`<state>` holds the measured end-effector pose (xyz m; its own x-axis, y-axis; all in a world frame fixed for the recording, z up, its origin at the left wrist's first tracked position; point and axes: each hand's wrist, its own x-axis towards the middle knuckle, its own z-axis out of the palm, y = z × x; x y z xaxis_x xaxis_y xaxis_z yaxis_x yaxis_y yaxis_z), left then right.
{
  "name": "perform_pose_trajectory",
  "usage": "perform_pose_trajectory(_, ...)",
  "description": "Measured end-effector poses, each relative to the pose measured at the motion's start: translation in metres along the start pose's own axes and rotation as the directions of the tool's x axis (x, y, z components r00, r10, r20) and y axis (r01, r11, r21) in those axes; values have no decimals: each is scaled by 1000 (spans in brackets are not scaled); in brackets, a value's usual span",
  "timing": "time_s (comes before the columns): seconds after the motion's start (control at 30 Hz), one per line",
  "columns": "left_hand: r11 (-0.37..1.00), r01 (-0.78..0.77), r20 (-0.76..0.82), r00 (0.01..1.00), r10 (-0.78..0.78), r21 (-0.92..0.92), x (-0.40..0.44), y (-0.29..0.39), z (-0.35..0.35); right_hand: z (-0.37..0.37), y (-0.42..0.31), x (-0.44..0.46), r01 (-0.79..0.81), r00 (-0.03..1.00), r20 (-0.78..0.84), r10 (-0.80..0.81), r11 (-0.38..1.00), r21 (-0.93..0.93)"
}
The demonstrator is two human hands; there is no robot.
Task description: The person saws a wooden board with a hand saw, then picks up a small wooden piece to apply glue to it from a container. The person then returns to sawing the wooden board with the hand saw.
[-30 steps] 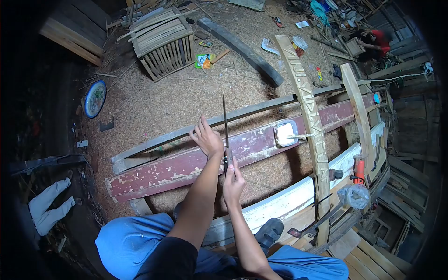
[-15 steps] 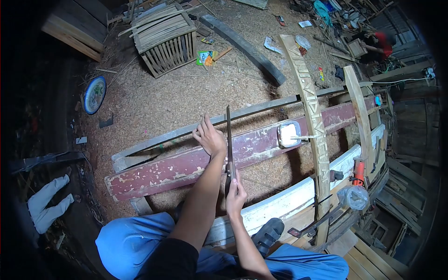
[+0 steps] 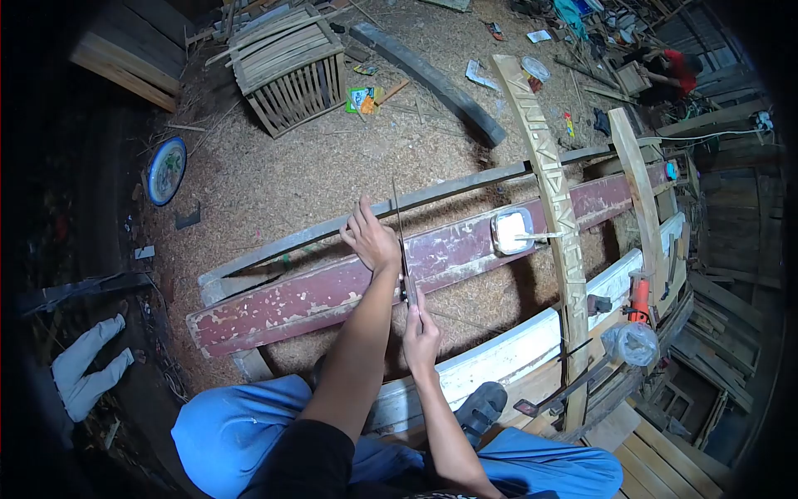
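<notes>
My left hand [image 3: 371,239] lies over the maroon plank [image 3: 453,248] with its fingers stretched out, the tips near the plank's far edge. In my right hand [image 3: 421,333] is the handle end of a long, thin, dark-bladed tool [image 3: 402,241]. The blade appears nearly edge-on, so I cannot tell whether it is a machete or a saw. It points away from me, crosses above the maroon plank and passes close beside my left wrist. Whether the blade touches the wood is unclear.
A tub of white paste [image 3: 511,230] sits on the maroon plank beside a carved board [image 3: 552,179]. At right are an orange tool [image 3: 638,299] and a white plank [image 3: 499,345]. A slatted crate [image 3: 291,75] stands beyond. Another person [image 3: 682,75] is at the far right.
The blade's tip has swung a little left and the blade looks thinner, more edge-on. My right hand has stayed on the handle, and my left hand keeps nearly the same place.
</notes>
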<state>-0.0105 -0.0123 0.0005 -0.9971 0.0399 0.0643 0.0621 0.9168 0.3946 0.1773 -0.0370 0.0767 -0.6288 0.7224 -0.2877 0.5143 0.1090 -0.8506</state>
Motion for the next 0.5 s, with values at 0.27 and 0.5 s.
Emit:
perform_pose_trajectory(0.27, 998, -3, -89, 996, -3, -61, -1, 6, -3, 6, 9, -18, -23, 999, -41, 24, 1000, 21)
perform_pose_trajectory(0.5, 999, -8, -84, 996, 4, -52, 1, 5, -1, -9, 10, -57, -110, 990, -77, 119, 988, 109)
